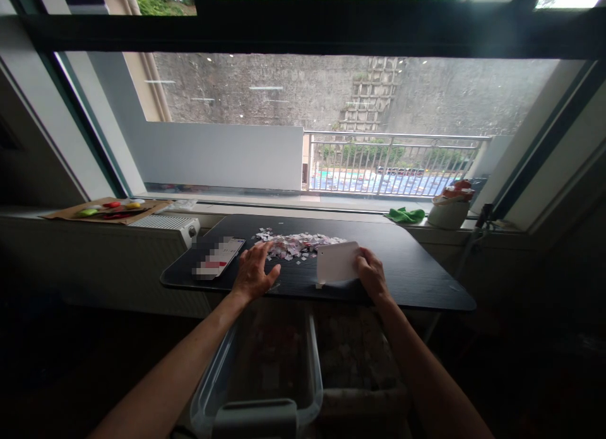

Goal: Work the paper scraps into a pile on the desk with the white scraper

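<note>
My right hand [372, 272] grips the right edge of a white card [337, 263] that stands tilted above the dark table [407, 262]. A small light scrap shows at the card's lower left corner. Beyond the card and to its left lies a loose heap of small paper pieces [298, 243], mostly white with pinkish marks. My left hand [255, 272] is at the heap's left side, thumb and fingers apart, with nothing in it. Just left of that hand lies a phone [219, 258], its screen partly blurred out.
Below the table's front edge stands a clear plastic bin [315, 363] with a dim interior. On the sill are a green cloth [404, 216] and a whitish container [447, 212] with reddish contents. At left, cardboard [66, 212] with colourful items rests above a radiator [165, 226].
</note>
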Tool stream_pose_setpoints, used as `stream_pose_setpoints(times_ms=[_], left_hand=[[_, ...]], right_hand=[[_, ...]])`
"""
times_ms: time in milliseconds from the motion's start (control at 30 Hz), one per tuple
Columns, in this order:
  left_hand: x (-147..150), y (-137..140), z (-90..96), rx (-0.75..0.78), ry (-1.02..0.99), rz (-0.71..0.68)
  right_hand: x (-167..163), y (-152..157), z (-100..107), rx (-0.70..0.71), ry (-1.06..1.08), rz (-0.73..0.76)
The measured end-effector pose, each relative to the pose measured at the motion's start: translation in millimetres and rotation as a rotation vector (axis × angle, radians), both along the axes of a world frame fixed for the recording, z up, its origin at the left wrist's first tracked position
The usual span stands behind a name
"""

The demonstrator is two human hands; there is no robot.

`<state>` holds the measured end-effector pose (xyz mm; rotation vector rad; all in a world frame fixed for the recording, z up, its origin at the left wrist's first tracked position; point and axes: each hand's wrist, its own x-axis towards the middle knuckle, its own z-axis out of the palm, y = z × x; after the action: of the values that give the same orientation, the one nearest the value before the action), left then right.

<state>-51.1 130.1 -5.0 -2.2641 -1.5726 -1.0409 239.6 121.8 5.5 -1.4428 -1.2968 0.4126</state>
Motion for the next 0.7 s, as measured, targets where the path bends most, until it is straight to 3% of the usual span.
stream_pose_setpoints(times_ms=[133,400,700], left_hand=[[0.2,-0.2,-0.2,-0.002,0.002,-0.001],[0.8,-2.1,2.7,-0.029,-0.008,-0.001],[0.6,-1.3,2.4,-0.021,-0.007,0.001]], right_hand=[[-0.2,-1.4,0.7,-0.022,0.009,-0.029],[-4.8,-3.5,4.0,-0.025,-0.023,0.055],[-2.9,-5.2,5.4,0.023,-0.001,-0.109]])
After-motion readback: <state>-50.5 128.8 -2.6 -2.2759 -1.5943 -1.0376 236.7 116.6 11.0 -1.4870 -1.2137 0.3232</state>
